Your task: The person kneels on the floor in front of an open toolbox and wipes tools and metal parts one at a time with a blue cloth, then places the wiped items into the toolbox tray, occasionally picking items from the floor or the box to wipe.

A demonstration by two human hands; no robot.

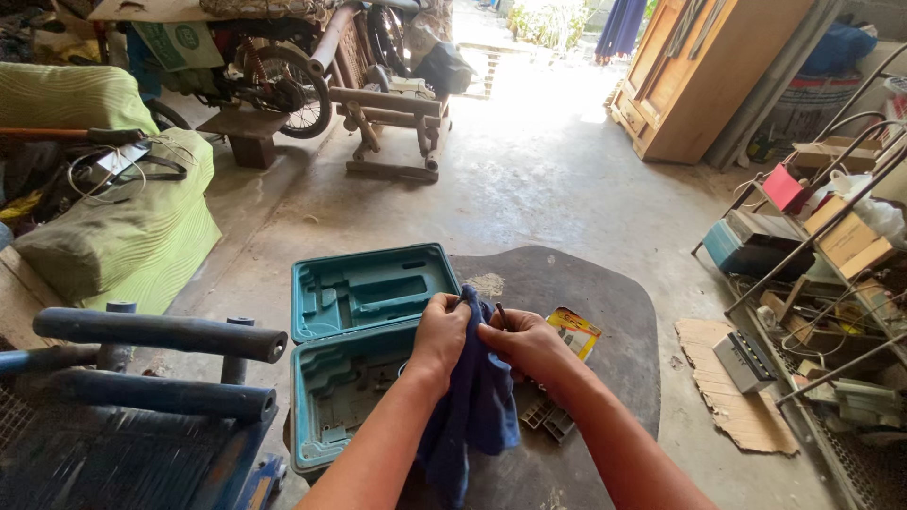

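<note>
Hands meet over the dark mat (pixel 605 312). Your left hand (pixel 440 332) grips a blue cloth (pixel 477 401). Your right hand (pixel 522 342) pinches a thin dark bit (pixel 500 314) against it. An open green case (pixel 364 326) lies just left.

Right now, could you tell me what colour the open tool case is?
The tool case is teal, seen best in the head view, beside the blue cloth.

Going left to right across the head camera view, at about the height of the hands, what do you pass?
Blue metal bars → open teal tool case → left hand → blue cloth → right hand → yellow packet → torn cardboard → cluttered metal rack.
</note>
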